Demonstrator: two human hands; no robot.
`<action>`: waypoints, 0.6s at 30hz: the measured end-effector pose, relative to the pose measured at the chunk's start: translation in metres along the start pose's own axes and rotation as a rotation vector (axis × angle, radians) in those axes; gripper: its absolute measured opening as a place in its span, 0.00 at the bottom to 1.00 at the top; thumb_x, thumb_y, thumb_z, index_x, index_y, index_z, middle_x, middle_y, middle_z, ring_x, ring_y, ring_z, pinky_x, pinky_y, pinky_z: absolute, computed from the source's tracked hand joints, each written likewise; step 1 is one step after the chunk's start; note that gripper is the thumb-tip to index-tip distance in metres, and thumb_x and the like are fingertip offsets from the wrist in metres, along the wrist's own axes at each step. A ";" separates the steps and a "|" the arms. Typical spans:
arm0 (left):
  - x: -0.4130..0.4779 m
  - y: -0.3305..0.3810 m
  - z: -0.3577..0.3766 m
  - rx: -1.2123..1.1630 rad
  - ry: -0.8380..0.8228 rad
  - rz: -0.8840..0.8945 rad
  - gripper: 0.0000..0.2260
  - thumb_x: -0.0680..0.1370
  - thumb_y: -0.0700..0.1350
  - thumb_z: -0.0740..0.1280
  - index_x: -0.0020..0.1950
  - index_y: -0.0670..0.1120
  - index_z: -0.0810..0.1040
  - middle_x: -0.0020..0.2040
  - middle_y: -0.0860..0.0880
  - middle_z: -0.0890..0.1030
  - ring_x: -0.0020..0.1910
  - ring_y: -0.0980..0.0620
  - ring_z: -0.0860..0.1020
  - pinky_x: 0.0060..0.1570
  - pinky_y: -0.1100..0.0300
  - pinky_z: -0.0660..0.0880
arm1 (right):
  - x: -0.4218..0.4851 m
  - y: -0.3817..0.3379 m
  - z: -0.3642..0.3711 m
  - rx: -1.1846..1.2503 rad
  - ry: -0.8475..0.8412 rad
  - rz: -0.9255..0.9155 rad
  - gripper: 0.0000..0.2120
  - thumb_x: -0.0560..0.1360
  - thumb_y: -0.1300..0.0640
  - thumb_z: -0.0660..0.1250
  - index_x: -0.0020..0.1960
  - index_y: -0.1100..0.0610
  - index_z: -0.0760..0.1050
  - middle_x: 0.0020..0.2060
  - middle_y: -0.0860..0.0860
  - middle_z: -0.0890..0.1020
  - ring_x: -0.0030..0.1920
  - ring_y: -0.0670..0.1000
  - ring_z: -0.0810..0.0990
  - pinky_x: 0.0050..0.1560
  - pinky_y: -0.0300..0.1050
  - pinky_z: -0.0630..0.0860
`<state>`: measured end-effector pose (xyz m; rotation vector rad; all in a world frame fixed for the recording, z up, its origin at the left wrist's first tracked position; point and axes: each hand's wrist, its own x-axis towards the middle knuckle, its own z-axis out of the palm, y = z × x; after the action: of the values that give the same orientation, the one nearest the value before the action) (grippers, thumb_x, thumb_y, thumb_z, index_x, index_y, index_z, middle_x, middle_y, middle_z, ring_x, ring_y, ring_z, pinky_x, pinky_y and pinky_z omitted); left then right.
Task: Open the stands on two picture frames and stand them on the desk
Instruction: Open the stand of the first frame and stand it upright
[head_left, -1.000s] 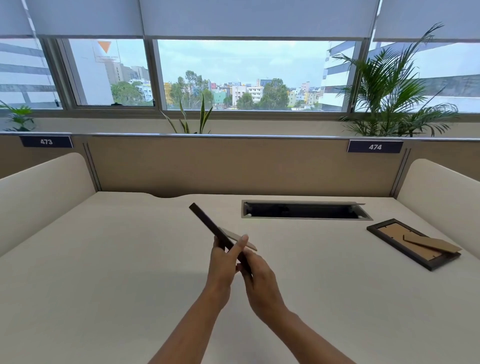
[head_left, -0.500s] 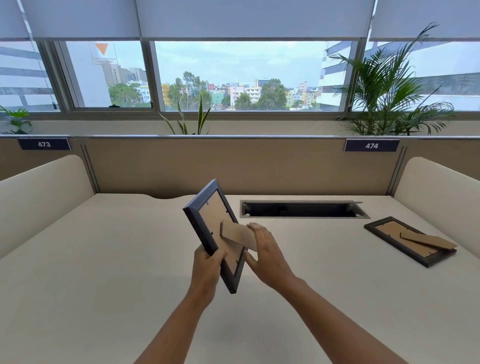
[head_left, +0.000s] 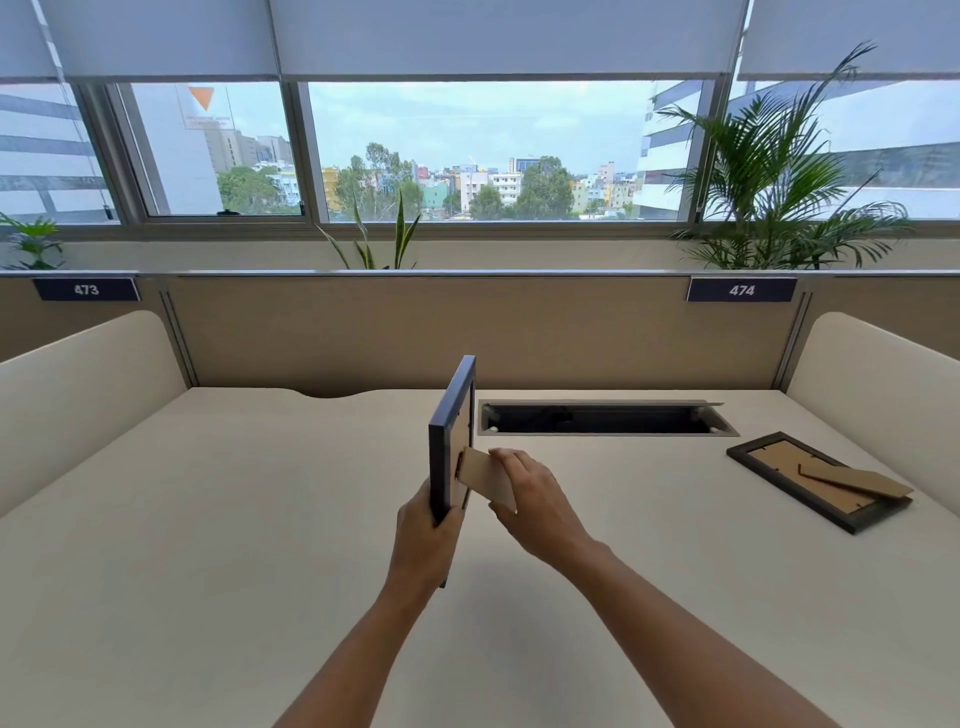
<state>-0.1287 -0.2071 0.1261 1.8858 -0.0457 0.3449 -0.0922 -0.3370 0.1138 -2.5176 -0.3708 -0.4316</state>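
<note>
A dark picture frame (head_left: 451, 431) is held nearly upright above the middle of the desk, its edge toward me and its brown back facing right. My left hand (head_left: 423, 535) grips its lower edge. My right hand (head_left: 535, 499) holds the cardboard stand (head_left: 485, 477), which sticks out to the right from the frame's back. A second dark frame (head_left: 815, 480) lies face down at the right side of the desk, its cardboard stand (head_left: 857, 480) slightly raised off the back.
The cream desk (head_left: 208, 519) has an open cable slot (head_left: 602, 418) behind the held frame. Padded side dividers (head_left: 78, 384) stand left and right, and a tan partition (head_left: 467, 332) closes the back. Plants stand behind the partition.
The held frame has turned from a tilted, edge-on pose to nearly upright with its back to the right. My right hand has pulled the stand out from the back.
</note>
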 end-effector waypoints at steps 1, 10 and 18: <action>0.001 -0.003 0.000 0.032 0.009 0.012 0.09 0.76 0.34 0.61 0.53 0.31 0.73 0.31 0.48 0.71 0.29 0.53 0.70 0.30 0.69 0.71 | 0.000 0.001 0.000 -0.011 -0.002 -0.001 0.27 0.73 0.60 0.66 0.69 0.57 0.61 0.68 0.55 0.70 0.66 0.55 0.68 0.68 0.50 0.65; -0.004 -0.021 0.003 0.183 -0.067 0.065 0.20 0.76 0.33 0.59 0.68 0.40 0.67 0.51 0.33 0.79 0.39 0.43 0.73 0.54 0.45 0.74 | -0.007 0.015 0.020 -0.083 -0.083 0.027 0.25 0.73 0.59 0.66 0.67 0.57 0.63 0.67 0.55 0.70 0.64 0.55 0.70 0.68 0.50 0.65; -0.008 -0.052 0.011 0.176 -0.142 0.031 0.25 0.74 0.31 0.57 0.70 0.47 0.64 0.60 0.41 0.79 0.56 0.42 0.76 0.57 0.54 0.73 | -0.017 0.030 0.042 -0.098 -0.144 0.058 0.25 0.73 0.59 0.65 0.68 0.57 0.61 0.67 0.54 0.70 0.64 0.55 0.70 0.67 0.47 0.64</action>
<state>-0.1232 -0.2008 0.0733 2.0832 -0.1441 0.2419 -0.0882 -0.3408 0.0600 -2.6563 -0.3371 -0.2514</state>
